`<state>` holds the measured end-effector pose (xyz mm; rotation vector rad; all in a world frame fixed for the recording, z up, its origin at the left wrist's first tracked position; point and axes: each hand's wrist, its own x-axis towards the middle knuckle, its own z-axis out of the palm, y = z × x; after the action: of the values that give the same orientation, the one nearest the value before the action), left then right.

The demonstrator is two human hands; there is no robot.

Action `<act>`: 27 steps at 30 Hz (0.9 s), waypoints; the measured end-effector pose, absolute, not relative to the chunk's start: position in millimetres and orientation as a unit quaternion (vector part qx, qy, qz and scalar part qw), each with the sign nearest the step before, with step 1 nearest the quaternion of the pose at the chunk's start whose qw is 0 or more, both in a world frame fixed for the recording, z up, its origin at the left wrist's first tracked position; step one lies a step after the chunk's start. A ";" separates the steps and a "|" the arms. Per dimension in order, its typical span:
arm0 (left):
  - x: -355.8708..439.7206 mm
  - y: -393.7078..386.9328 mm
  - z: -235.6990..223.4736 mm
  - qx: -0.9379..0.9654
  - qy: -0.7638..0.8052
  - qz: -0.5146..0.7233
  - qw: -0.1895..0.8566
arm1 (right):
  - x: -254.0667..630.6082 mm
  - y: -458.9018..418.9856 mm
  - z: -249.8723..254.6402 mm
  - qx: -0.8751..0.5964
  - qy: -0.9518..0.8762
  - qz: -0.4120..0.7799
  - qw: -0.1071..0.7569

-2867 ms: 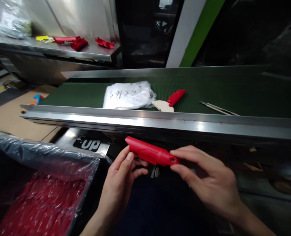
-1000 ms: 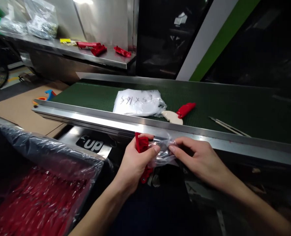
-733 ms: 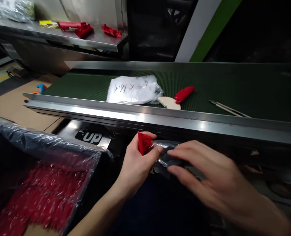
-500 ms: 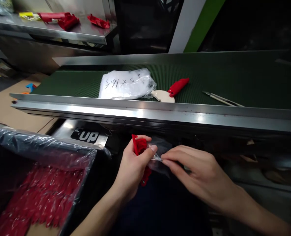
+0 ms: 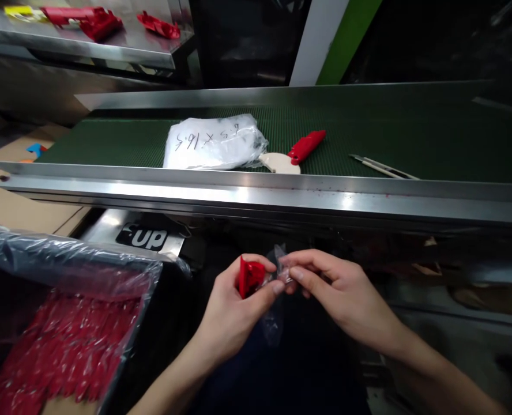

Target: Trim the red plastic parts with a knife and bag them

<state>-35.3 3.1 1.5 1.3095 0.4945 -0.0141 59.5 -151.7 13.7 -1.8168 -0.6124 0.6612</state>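
My left hand point(image 5: 234, 305) is closed around a red plastic part point(image 5: 252, 275), whose upper end sticks out between thumb and fingers. Just to its right, my right hand point(image 5: 334, 288) pinches a small clear plastic bag point(image 5: 274, 325) that hangs down between the two hands. The left thumb tip comes close to the bag; whether it touches is hard to make out. Both hands are in front of the belt's metal edge, below its level. The lower end of the red part is hidden by my left hand.
On the green conveyor belt point(image 5: 368, 127) lie a marked pack of plastic bags point(image 5: 208, 141), a cream disc point(image 5: 282, 163), a red part point(image 5: 308, 147) and tweezers point(image 5: 383, 167). A lined bin point(image 5: 152, 294) of wrapped red parts stands left. More red pieces point(image 5: 158, 26) lie on the back shelf.
My right hand has shifted its pinch on the bag, which was spread between the hands and now hangs down. The red part has tilted in my left hand. The view has moved slightly.
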 end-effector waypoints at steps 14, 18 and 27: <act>-29.5 0.8 -5.4 0.674 0.234 -0.029 0.700 | 49.9 -153.5 6.5 -0.835 -0.282 0.181 0.436; -25.3 3.7 -17.2 0.735 0.228 0.009 0.638 | 52.0 -152.5 8.5 -0.861 -0.347 0.066 0.367; -26.3 -5.1 -23.0 0.874 0.133 0.069 0.461 | 53.6 -134.7 32.4 -0.800 -0.389 0.205 0.407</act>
<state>-26.3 -5.1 -23.0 2.1511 0.3263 0.1702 53.6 -134.7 32.4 -2.0177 -0.9807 0.5173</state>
